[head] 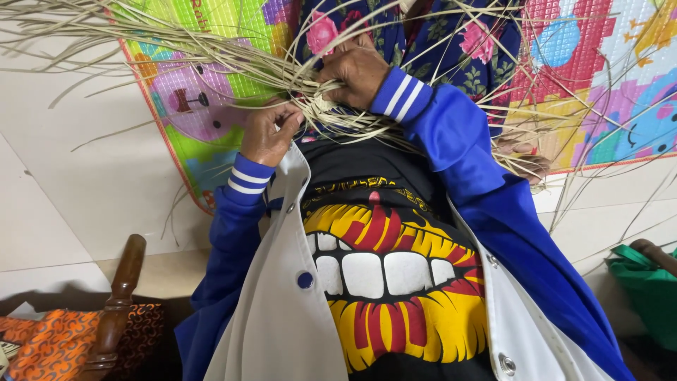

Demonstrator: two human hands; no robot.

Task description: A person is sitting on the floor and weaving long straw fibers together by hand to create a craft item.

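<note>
Lower left: wooden chair post point(120, 296), orange cloth point(60, 346). Centre frame: left hand point(271, 132), right hand point(360, 70), both clamped on woven straw strips point(331, 116). Best kept taut, crossings snug. Beyond: colourful play mat point(211, 85) on tiled floor point(84, 176).

Both arms reach forward from the body, bent at the elbows, in blue sleeves with white-striped cuffs. The left hand point(270, 132) sits lower and nearer the chest, knuckles up, its fingers point(288, 117) curled inward and pinched closed. The right hand point(358, 69) is held higher and farther out, back of the hand toward the camera, fingers folded down in a tight grasp. The two hands are near each other but apart, the right wrist angled down toward the left.
</note>
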